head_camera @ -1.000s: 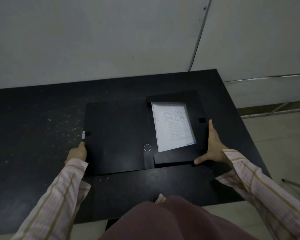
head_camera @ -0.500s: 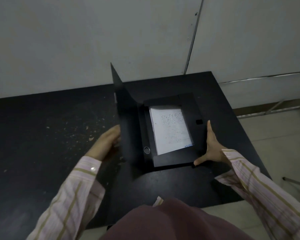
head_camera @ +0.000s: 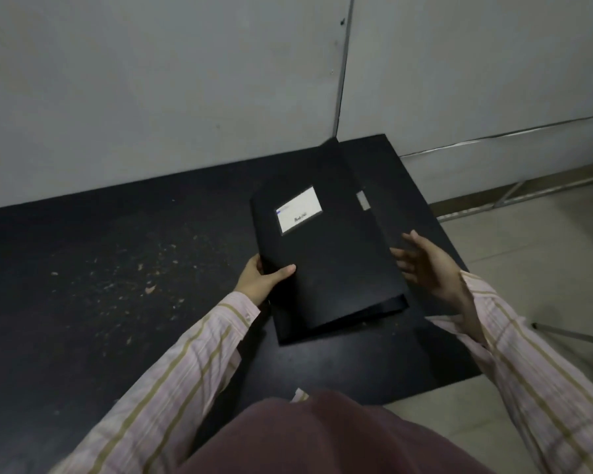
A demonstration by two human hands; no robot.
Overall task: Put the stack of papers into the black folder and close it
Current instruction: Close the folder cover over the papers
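Observation:
The black folder (head_camera: 336, 265) lies on the right part of the black table (head_camera: 117, 254), its cover folded down over the base with a white label (head_camera: 299, 209) on top. A thin gap still shows along its near edge. The papers are hidden inside. My left hand (head_camera: 262, 278) grips the cover's left edge, thumb on top. My right hand (head_camera: 425, 265) hovers with fingers spread just off the folder's right edge, apart from it. A grey closure tab (head_camera: 363, 200) shows at the folder's far right side.
Pale crumbs and scuffs (head_camera: 144, 282) speckle the table's middle left. A grey wall (head_camera: 185, 80) stands right behind the table. The table's right edge drops to a tiled floor (head_camera: 534, 234) with thin metal legs.
My left hand has swung the cover from flat open on the left, through upright, down over the papers. My right hand has lifted off the folder's right edge.

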